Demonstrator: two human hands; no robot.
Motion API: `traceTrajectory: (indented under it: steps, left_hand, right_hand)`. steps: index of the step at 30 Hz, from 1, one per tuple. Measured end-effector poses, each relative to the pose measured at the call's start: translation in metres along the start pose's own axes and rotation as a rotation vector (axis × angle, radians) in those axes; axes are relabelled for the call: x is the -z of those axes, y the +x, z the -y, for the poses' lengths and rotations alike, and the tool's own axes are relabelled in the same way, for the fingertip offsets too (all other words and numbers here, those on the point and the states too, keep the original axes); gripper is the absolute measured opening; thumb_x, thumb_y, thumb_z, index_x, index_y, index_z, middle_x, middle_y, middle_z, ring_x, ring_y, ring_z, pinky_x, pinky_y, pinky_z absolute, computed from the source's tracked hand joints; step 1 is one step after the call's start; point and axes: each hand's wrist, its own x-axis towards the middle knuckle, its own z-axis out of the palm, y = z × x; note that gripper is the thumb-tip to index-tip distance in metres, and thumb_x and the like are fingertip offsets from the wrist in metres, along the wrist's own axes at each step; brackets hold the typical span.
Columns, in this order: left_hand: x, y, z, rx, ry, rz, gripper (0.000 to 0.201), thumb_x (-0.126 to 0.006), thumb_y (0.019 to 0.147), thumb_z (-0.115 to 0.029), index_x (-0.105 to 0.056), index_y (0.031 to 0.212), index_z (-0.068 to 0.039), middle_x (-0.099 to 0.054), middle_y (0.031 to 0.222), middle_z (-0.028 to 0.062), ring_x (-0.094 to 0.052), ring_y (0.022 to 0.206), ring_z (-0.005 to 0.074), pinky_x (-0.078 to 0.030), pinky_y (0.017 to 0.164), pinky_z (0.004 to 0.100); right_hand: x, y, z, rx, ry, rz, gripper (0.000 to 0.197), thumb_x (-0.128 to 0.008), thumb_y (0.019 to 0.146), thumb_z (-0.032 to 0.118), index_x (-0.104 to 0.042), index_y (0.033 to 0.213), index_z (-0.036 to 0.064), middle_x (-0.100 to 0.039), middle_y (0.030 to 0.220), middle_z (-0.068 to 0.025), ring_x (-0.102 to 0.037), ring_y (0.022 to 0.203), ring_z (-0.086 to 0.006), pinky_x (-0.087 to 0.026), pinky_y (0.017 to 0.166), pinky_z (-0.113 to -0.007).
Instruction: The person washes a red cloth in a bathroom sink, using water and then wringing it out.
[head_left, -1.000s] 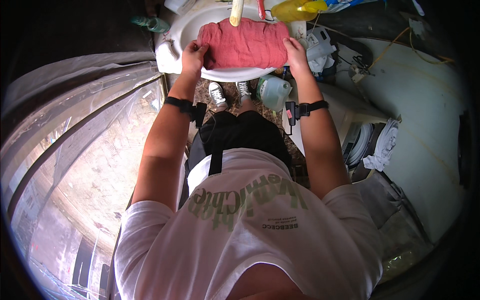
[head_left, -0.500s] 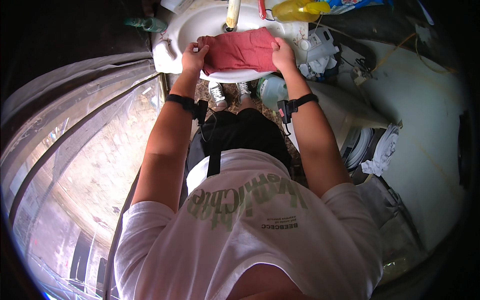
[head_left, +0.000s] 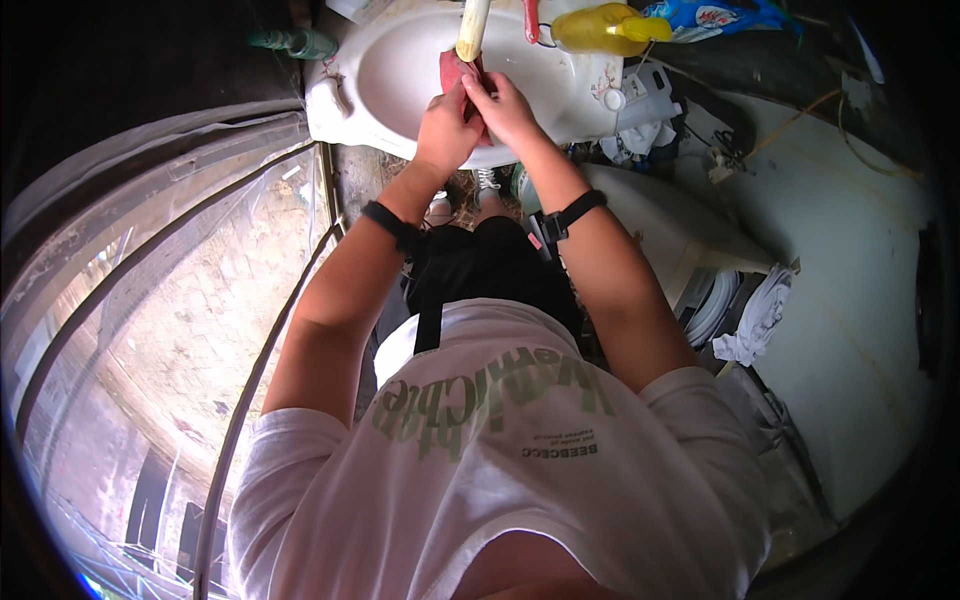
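Observation:
A red cloth is bunched up between my two hands, over the near part of a white washbasin. My left hand is closed around it from the left. Against its other side presses my right hand, its fingers meeting the left ones. Much of the cloth is hidden by the hands; its far end sticks out just below the pale spout. Whether water runs from the spout cannot be made out.
On the basin's left rim lies a white soap-like piece, with a green bottle behind it. A yellow bottle and a blue packet lie at the back right. A pale plastic jug stands right of the basin.
Half a second ago the cloth was stretched wide between my hands. Now the hands have come together at the middle and the cloth is gathered into a bunch.

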Motion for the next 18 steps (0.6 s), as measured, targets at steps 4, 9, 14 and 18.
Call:
traceTrajectory:
  steps: [4, 9, 14, 18]
  left_hand:
    - [0.015, -0.001, 0.018, 0.246, -0.574, 0.187, 0.045, -0.065, 0.094, -0.013, -0.064, 0.138, -0.006, -0.075, 0.113, 0.0223, -0.075, 0.096, 0.0277, -0.058, 0.087, 0.0389]
    - [0.029, 0.006, 0.037, -0.047, 0.075, -0.017, 0.056, -0.073, 0.088, -0.007, -0.059, 0.143, -0.009, -0.062, 0.137, 0.0220, -0.060, 0.125, 0.0382, -0.053, 0.103, 0.0427]
    - [0.050, 0.026, 0.009, -0.421, 0.368, -0.024, 0.045, -0.083, 0.085, -0.023, -0.067, 0.125, -0.011, -0.061, 0.138, 0.0126, -0.054, 0.132, 0.0376, -0.051, 0.105, 0.0498]
    - [0.050, 0.027, 0.023, -0.201, 0.264, 0.351, 0.028, -0.078, 0.091, -0.022, -0.072, 0.111, -0.004, -0.073, 0.105, 0.0193, -0.069, 0.103, 0.0413, -0.056, 0.091, 0.0476]
  right_hand:
    - [0.017, 0.011, -0.010, 0.008, 0.334, 0.173, 0.047, -0.082, 0.096, 0.032, -0.065, 0.126, 0.0002, -0.074, 0.104, -0.0069, -0.069, 0.091, -0.0148, -0.056, 0.080, -0.031]
    - [0.031, 0.015, -0.003, 0.113, -0.051, 0.297, 0.038, -0.069, 0.098, 0.018, -0.066, 0.134, 0.0052, -0.077, 0.107, -0.0109, -0.074, 0.088, -0.0220, -0.058, 0.081, -0.034]
    - [0.039, 0.002, 0.032, 0.614, -0.725, 0.170, 0.039, -0.066, 0.096, 0.029, -0.067, 0.133, 0.0144, -0.077, 0.113, -0.0118, -0.071, 0.103, -0.0297, -0.054, 0.091, -0.044]
    - [0.045, -0.007, 0.024, 0.426, -0.931, 0.225, 0.047, -0.071, 0.092, 0.033, -0.063, 0.136, 0.0179, -0.074, 0.126, -0.0089, -0.064, 0.123, -0.0332, -0.049, 0.100, -0.049]
